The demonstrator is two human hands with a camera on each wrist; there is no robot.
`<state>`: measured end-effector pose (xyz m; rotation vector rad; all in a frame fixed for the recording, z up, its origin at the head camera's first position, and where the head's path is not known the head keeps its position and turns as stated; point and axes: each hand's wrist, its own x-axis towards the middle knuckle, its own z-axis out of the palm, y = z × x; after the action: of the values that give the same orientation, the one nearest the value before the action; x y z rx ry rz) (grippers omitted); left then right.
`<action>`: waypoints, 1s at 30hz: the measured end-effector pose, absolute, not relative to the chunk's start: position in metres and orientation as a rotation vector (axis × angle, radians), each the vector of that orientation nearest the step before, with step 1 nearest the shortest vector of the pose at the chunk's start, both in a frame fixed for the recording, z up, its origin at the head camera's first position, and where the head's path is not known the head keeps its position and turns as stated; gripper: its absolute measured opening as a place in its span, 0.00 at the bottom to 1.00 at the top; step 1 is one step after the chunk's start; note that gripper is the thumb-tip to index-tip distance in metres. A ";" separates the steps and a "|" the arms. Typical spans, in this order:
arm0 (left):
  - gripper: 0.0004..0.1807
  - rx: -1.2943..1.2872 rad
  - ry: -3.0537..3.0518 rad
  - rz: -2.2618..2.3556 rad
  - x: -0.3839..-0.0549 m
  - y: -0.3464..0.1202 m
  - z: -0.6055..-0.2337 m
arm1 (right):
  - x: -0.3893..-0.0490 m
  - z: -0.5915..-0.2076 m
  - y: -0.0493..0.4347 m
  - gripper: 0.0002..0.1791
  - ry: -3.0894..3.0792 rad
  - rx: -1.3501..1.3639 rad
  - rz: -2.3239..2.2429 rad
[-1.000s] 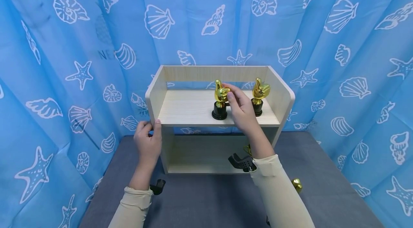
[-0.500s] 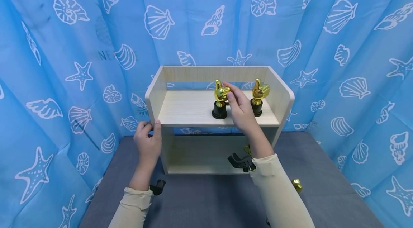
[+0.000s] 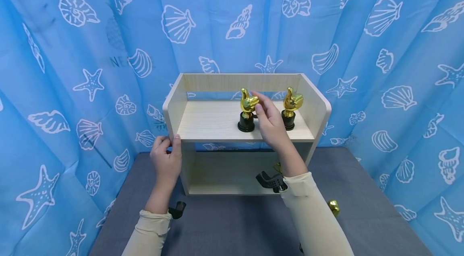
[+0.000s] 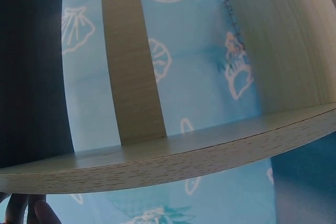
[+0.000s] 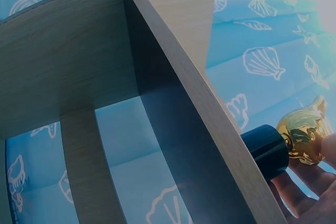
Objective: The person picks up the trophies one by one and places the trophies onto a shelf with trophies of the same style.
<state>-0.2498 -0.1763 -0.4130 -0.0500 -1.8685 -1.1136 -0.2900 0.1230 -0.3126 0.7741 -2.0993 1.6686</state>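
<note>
Pinches the trophy (image 3: 248, 107), upright and just left of the nearer right hand (image 3: 271, 124), while with the left hand (image 3: 166, 159) grips the shelf (image 3: 210, 121).

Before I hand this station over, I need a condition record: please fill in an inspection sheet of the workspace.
Surface: grey tabletop under a pale two-level shelf unit.
Job's things: left trophy and right trophy, gold thumbs-up on black bases, both upright on the upper shelf.
Clutter: gold object on the tabletop, partly covered by the right sleeve; gold piece in the lower compartment, mostly hidden.
Hands: left hand holds the unit's left side; right hand pinches the left trophy.
Cables: nothing seen.
Surroundings: blue shell-print curtain.
</note>
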 end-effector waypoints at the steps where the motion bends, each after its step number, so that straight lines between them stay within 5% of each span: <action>1: 0.19 -0.049 -1.869 -1.113 -0.250 -0.176 -0.413 | -0.290 -0.313 0.123 0.25 -2.099 0.770 1.670; 30: 0.20 -0.033 -1.886 -1.112 -0.249 -0.176 -0.412 | -0.274 -0.321 0.127 0.23 -1.956 0.655 1.568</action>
<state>-0.2491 -0.1762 -0.4118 -0.0328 -1.8864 -1.1119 -0.2745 0.1269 -0.3210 0.6554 -1.9564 1.5679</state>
